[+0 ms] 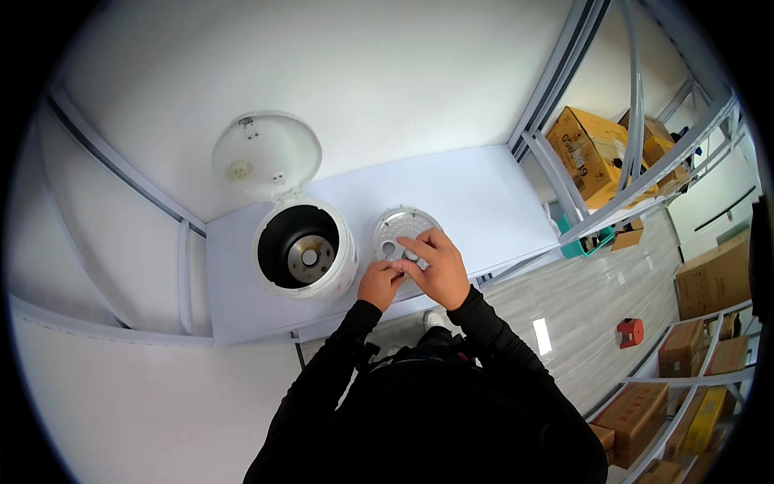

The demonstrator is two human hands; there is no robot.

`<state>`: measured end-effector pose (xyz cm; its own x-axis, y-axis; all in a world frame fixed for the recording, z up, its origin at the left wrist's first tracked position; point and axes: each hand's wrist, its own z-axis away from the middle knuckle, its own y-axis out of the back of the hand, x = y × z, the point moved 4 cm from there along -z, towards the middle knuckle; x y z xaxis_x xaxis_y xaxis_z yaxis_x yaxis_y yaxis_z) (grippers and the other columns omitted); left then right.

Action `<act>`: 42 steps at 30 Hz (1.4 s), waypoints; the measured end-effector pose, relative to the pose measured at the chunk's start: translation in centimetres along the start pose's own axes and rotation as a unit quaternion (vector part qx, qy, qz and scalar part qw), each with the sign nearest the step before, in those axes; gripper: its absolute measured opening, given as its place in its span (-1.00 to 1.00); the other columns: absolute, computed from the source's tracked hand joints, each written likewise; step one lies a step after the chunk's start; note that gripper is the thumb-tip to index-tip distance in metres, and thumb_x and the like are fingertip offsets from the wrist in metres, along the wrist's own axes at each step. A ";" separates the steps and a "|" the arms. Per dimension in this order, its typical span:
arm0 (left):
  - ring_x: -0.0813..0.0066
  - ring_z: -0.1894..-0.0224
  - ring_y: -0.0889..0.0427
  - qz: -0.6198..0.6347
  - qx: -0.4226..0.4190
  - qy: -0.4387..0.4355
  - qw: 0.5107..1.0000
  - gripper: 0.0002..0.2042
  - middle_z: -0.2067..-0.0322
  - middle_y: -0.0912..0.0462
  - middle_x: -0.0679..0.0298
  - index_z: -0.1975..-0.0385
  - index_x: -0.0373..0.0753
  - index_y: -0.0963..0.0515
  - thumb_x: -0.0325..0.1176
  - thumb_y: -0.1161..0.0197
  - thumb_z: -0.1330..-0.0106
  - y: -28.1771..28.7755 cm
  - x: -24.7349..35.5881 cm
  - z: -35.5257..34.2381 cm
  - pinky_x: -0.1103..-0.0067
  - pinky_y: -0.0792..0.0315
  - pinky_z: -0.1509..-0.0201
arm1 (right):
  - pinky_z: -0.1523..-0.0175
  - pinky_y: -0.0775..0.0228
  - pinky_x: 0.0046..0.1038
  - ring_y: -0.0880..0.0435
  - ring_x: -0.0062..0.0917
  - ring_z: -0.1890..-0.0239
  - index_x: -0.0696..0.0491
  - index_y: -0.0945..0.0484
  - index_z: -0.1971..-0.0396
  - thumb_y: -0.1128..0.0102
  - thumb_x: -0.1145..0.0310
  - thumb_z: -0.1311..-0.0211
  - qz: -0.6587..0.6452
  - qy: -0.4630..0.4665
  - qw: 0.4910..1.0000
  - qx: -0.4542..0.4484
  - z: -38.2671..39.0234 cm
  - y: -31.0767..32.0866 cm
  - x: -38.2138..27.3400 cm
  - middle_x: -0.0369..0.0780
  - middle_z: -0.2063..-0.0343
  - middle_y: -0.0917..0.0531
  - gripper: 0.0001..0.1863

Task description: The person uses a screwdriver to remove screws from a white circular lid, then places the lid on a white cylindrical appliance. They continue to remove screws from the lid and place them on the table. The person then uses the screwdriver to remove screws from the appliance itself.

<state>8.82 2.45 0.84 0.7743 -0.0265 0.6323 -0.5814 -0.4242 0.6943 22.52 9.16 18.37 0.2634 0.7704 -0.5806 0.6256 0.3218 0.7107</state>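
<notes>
A white rice cooker [348, 262] stands on the table with its lid [270, 153] raised. Its dark inside holds no pot, and the heating plate [323, 248] shows at the bottom. To its right is a pale round disc with small holes [409, 219], perhaps a steamer tray or inner lid. My left hand [379, 284] and my right hand [443, 273] meet over the disc's near edge. Both have curled fingers, pinching around a small pale part [414, 257] that they partly hide. Whether the disc itself is held, I cannot tell.
The white table [476, 194] runs along the wall, with a metal frame [556, 173] at its right end. Cardboard boxes [592, 153] and a teal crate [592, 244] lie beyond that. A red stool [630, 332] stands on the floor near shelves of boxes [637, 415].
</notes>
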 end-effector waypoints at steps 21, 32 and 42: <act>0.06 0.05 -0.63 0.002 0.001 0.030 1.000 -0.85 0.17 -0.73 0.24 0.30 -0.21 -0.77 -0.35 -0.46 -0.17 0.1 0.1 0.3 0.25 -0.54 -0.04 | -0.06 -0.54 -0.24 -0.67 -0.07 -0.01 0.04 -0.60 -0.19 -0.40 0.52 -0.21 -0.070 0.055 0.994 0.057 -0.5 0.2 -0.9 -0.02 0.00 -0.65 -0.50; 0.04 0.08 -0.64 0.022 -0.012 0.044 0.999 -0.86 0.17 -0.74 0.22 0.30 -0.23 -0.76 -0.39 -0.44 -0.17 0.7 0.9 -0.1 0.26 -0.55 -0.04 | -0.05 -0.56 -0.24 -0.69 -0.08 0.03 0.07 -0.63 -0.10 -0.39 0.48 -0.23 -0.070 0.044 0.994 0.078 -0.3 0.3 -0.6 -0.05 0.05 -0.67 -0.59; 0.06 0.06 -0.63 0.022 -0.018 0.048 0.998 -0.87 0.18 -0.73 0.24 0.30 -0.23 -0.76 -0.40 -0.44 -0.17 0.0 -0.1 0.2 0.26 -0.54 -0.05 | -0.05 -0.55 -0.28 -0.69 -0.11 0.02 0.07 -0.66 -0.10 -0.38 0.50 -0.22 -0.085 0.041 0.993 0.076 -0.4 -0.1 -0.3 -0.06 0.03 -0.68 -0.59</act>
<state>8.81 2.31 0.68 0.7207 0.0427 0.6919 -0.6249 -0.3920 0.6751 22.08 9.14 18.68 0.0869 0.7562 -0.6485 0.7617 0.3691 0.5325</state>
